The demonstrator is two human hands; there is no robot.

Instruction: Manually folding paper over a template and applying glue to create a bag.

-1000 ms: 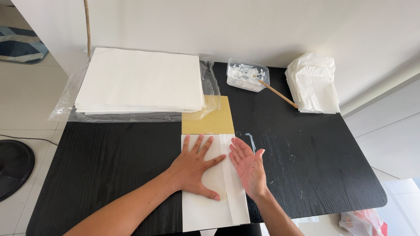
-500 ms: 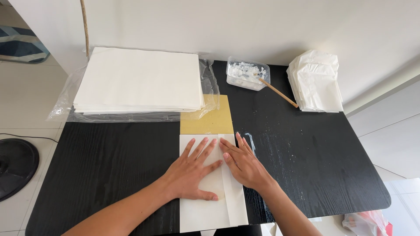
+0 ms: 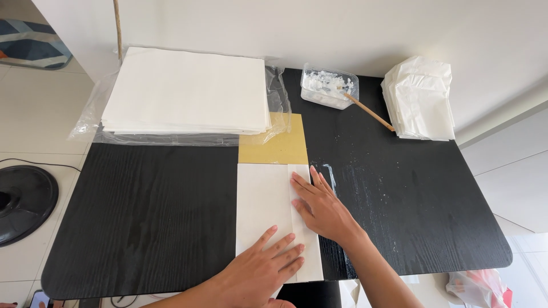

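While both hands lie flat and open on the folded white paper sheet (image 3: 271, 219), gripping nothing, the pressing carries on at the near edge of the black tabletop (image 3: 154, 217). The left hand (image 3: 260, 271) has slid back toward the near edge since a second ago, when it sat higher up the sheet; its fingers now spread across the paper's lower part. The right hand (image 3: 321, 208) has turned palm-down from its earlier half-raised pose and settled along the right-hand flap, fingertips pointing toward the far edge. That reads, to my eye, as the fold being smoothed down along its length, the flap now held flat rather than hovering.

Just beyond the sheet, a yellow-tan card (image 3: 274, 142) peeks out from under it, reaching toward the far edge. At the far left corner sits a thick stack of white paper (image 3: 185, 91) on clear plastic wrap (image 3: 91, 117). Along the far edge, right of centre, stands a clear plastic tub of white paste (image 3: 328, 85) with a wooden stick (image 3: 371, 113) leaning out. A pile of folded white paper bags (image 3: 422, 97) rests at the far right corner. White smears (image 3: 365, 188) streak the tabletop just right of the hands.
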